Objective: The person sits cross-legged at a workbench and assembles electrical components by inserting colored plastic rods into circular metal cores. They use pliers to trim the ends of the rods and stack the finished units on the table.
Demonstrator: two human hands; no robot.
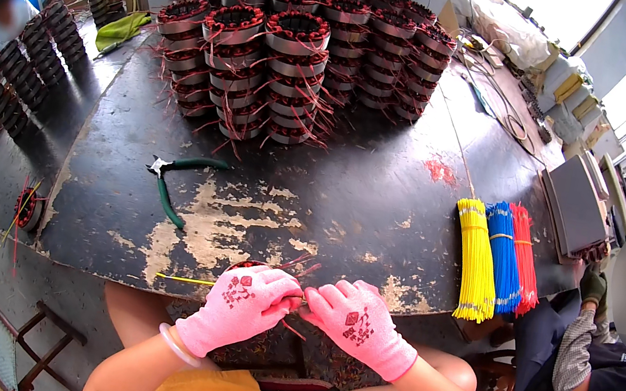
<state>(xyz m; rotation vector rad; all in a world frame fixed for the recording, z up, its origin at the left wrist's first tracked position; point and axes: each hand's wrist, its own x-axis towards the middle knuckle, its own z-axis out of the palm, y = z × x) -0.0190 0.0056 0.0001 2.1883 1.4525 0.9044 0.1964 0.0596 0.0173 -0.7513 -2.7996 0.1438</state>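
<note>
Both hands wear pink patterned gloves and meet at the table's near edge. My left hand [242,304] is closed, its thumb and fingertips pinched on thin red wires. My right hand [361,325] is closed too, pinching at the same spot from the other side. Loose dark-red wire ends [301,263] stick out just beyond the fingers. Under my left hand lies a wound motor stator, mostly hidden by the glove. A yellow lead wire [185,280] runs out leftward from beneath that hand. Green-handled cutting pliers [171,204] lie spread on the table ahead.
Tall stacks of stators [292,79] fill the table's far middle. Bundles of yellow [475,262], blue [504,263] and red wires [523,262] lie to the right. A single stator [30,210] sits at the left. Another person [595,354] sits at the right; one more is far left.
</note>
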